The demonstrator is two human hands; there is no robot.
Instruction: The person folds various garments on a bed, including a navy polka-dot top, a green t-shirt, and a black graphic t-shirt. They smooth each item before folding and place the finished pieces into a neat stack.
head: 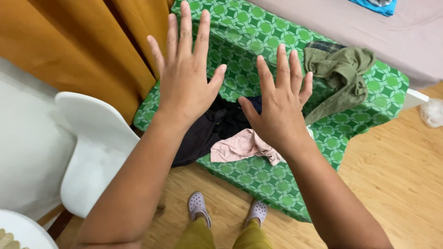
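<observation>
I hold both hands up flat over the counter [378, 99], which has a green patterned cloth on it. My left hand [184, 78] is spread wide, fingers apart, palm down, and it holds nothing. My right hand [279, 103] is spread wide too and holds nothing. The two hands are side by side, near each other but not touching.

Under my hands lies a dark cloth [207, 131]. It sits between my two wrists and hangs off the counter edge at about 7 o'clock. Just beside it, at 5 o'clock from my left hand, is a pink cloth [237, 146], all crumpled, partly under my right wrist. I cannot tell if my hands touch the cloths.

At 2 o'clock from my right hand lies a green shirt [341, 69] in a heap, well apart from the dark cloth.

At 8 o'clock stands a white chair [92, 147]. An orange curtain [74, 41] hangs at 10 o'clock. My feet in pale shoes [198, 205] stand on the wood floor [397, 184].
</observation>
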